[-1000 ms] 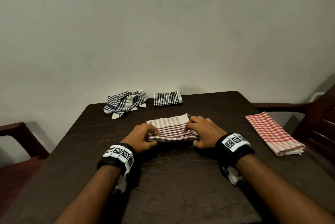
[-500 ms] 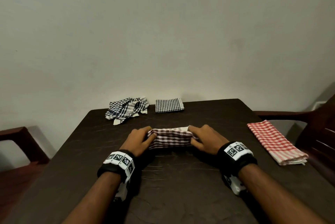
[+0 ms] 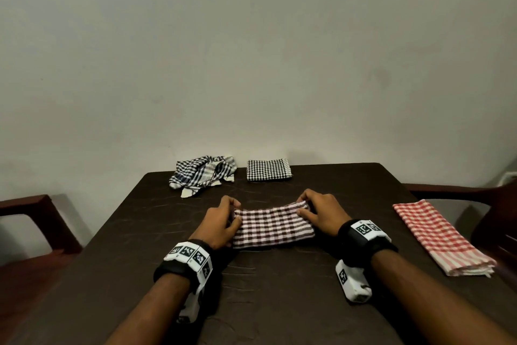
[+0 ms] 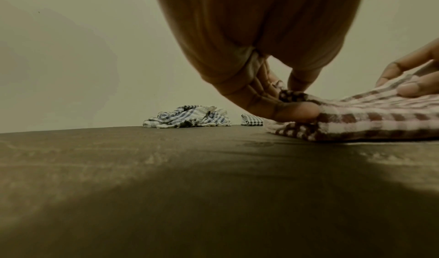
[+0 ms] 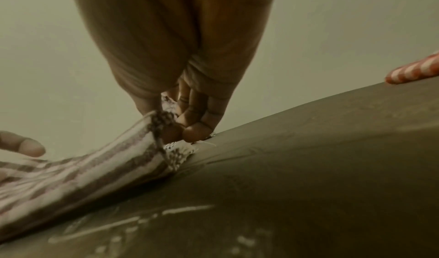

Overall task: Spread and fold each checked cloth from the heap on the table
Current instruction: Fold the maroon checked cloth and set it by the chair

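Maroon-and-white checked cloth (image 3: pixel 272 227) lies folded into a band at centre of the head view, on the dark brown table (image 3: pixel 265 302). Left hand (image 3: pixel 221 223) pinches its left end between thumb and curled fingers; right hand (image 3: pixel 321 212) pinches the far right corner the same way, thumb laid on top. The cloth reads as thin woven cotton: light, limp, no stiffness, so layers will likely slide and sag unless both ends are held at once. Best hold is probably at the corners, where all the layers meet. The tabletop looks wrinkled, so some drag is likely. The unfolded blue checked heap (image 3: pixel 202 174) sits upper left of centre, with a folded black-and-white cloth (image 3: pixel 268 170) just right of it at the far edge. A folded red checked cloth (image 3: pixel 442 237) lies near the right edge, well apart. There is open tabletop below the hands for the next fold. Chair arms (image 3: pixel 25 205) flank both sides.
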